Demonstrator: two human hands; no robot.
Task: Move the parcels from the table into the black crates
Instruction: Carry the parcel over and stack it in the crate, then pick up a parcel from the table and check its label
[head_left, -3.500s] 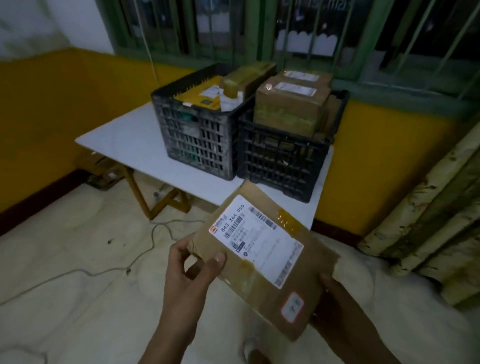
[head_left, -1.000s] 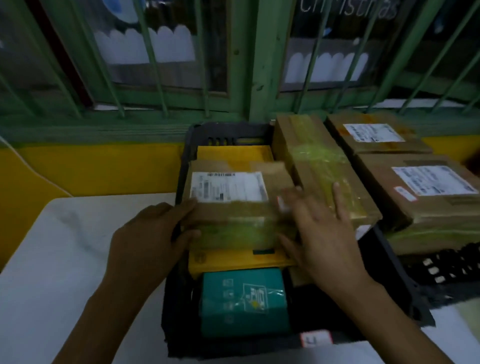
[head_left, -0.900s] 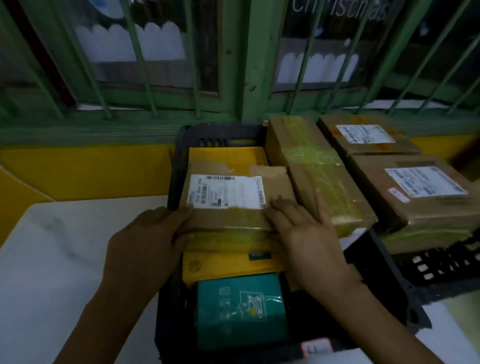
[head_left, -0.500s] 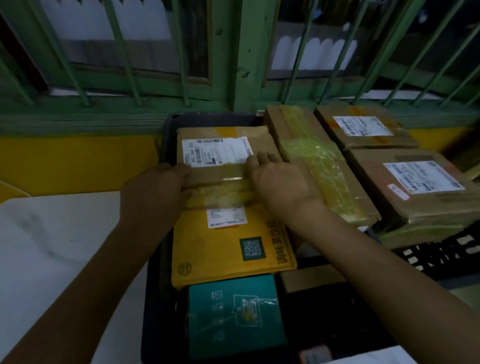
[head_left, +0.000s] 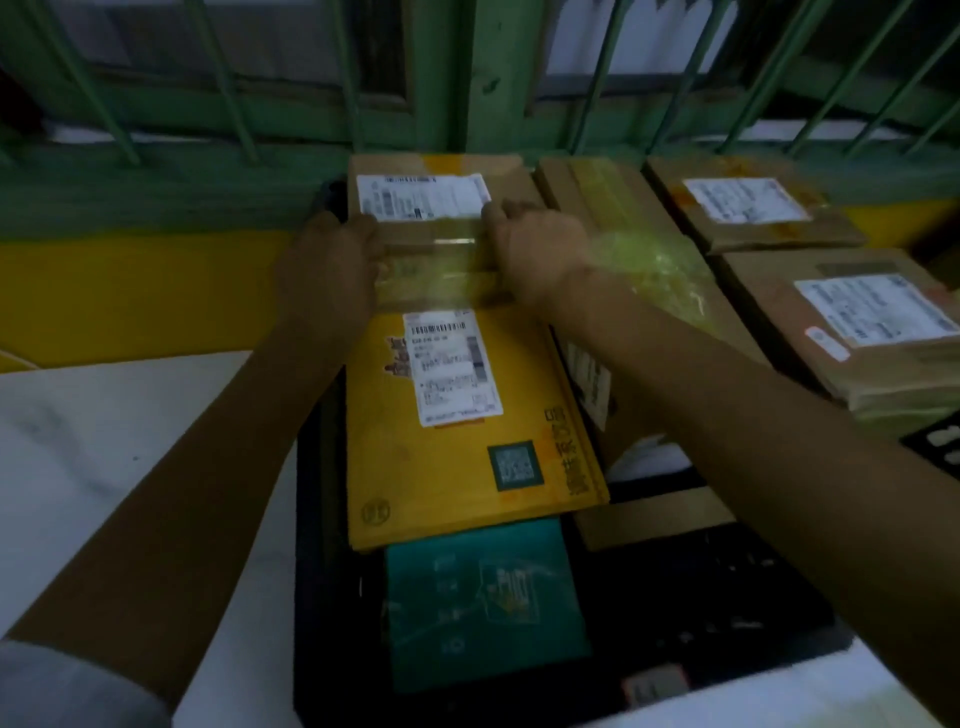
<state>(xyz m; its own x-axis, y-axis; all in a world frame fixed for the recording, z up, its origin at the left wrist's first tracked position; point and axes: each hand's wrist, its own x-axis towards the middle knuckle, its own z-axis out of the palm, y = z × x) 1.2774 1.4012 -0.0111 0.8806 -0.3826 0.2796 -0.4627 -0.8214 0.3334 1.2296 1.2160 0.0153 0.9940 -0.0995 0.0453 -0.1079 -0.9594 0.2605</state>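
Observation:
A flat brown cardboard parcel (head_left: 441, 176) with a white label lies at the far end of the left black crate (head_left: 311, 571), on top of a yellow padded envelope (head_left: 457, 467). My left hand (head_left: 332, 270) grips its left edge and my right hand (head_left: 535, 244) grips its right edge, fingers curled over the top. A teal box (head_left: 483, 608) lies in the near end of the same crate. The far rim of the crate is hidden under the parcel.
A long taped brown box (head_left: 649, 249) leans between the crates. Two labelled brown boxes (head_left: 748, 208) (head_left: 857, 322) fill the right black crate (head_left: 935, 441). The white table (head_left: 104, 441) spreads to the left. A green barred window (head_left: 467, 78) and yellow wall stand close behind.
Both hands have carried the brown parcel over the crate and pushed it toward the far end, uncovering the yellow envelope's label. My head has moved closer and lower.

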